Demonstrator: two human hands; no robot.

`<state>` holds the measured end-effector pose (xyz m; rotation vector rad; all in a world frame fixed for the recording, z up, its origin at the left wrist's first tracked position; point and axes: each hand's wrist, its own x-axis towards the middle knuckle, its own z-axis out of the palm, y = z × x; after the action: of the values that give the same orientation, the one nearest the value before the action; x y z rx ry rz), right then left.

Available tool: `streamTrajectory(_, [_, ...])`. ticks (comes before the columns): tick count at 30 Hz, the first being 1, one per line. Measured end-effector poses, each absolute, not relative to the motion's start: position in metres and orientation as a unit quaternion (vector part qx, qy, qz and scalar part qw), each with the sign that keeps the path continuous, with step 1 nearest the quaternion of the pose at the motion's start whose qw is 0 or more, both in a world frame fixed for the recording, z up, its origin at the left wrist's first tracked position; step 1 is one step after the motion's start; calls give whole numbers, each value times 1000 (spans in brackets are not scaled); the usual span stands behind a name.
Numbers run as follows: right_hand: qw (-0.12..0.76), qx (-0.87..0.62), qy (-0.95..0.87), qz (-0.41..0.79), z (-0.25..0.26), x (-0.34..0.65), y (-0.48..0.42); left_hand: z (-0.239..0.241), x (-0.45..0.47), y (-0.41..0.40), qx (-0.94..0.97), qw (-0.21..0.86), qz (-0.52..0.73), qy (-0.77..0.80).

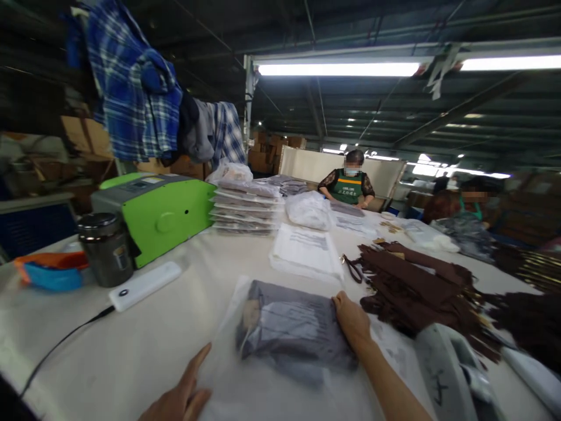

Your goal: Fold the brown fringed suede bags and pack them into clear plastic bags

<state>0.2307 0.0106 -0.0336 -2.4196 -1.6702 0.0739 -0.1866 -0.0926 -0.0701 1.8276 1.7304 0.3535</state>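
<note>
Strip lights [337, 69] hang above the dim workshop, and a pale worktable [153, 351] spreads out in front of me, with a co-worker [350, 187] in a green apron at its far side. Between my two hands, a little beyond my left one, lies a folded grey garment [302, 327] in a clear plastic bag [225, 333]. Its long axis runs crosswise, from my left to my right, with the right end slightly closer to me. My right hand [353, 324] is the nearer one: its fingers bend over the upper right corner of the bundle, though I cannot tell whether they pinch it or only press on it. My left hand [186, 389] stands apart from the cloth, down and to its left, thumb and forefinger spread wide with nothing between them; it is just beside the bag's left edge, and I cannot tell whether it touches the film. Straight beyond the bundle sits a pile of flat plastic bags [307, 254]; past my left hand rises a stack of bagged garments [245, 210]. Dark brown fabric pieces [412, 280] lie beyond my right hand, off to its right.
</note>
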Motion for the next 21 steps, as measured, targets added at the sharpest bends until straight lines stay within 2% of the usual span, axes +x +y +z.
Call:
streamTrajectory(5, [126,-790,-599,-41,-17,212,-18,-56,-180,-94,676,309,167,648])
streamTrajectory(8, [176,-654,-727,-110,-15,173,-51,-47,-177,-95,671,305,162,656])
streamTrajectory(10, [179,-542,-812,-123,-19,143,-69,-43,-177,-97,675,313,181,644])
streamTrajectory(12, [152,-480,-858,-99,-26,119,-77,-41,-179,-99,660,361,213,623])
streamTrajectory(16, [121,-470,-874,-32,-35,104,-74,-40,-184,-106,587,473,244,610])
streamTrajectory(21, [112,-476,-871,35,-25,111,-72,-38,-197,-114,606,453,238,609])
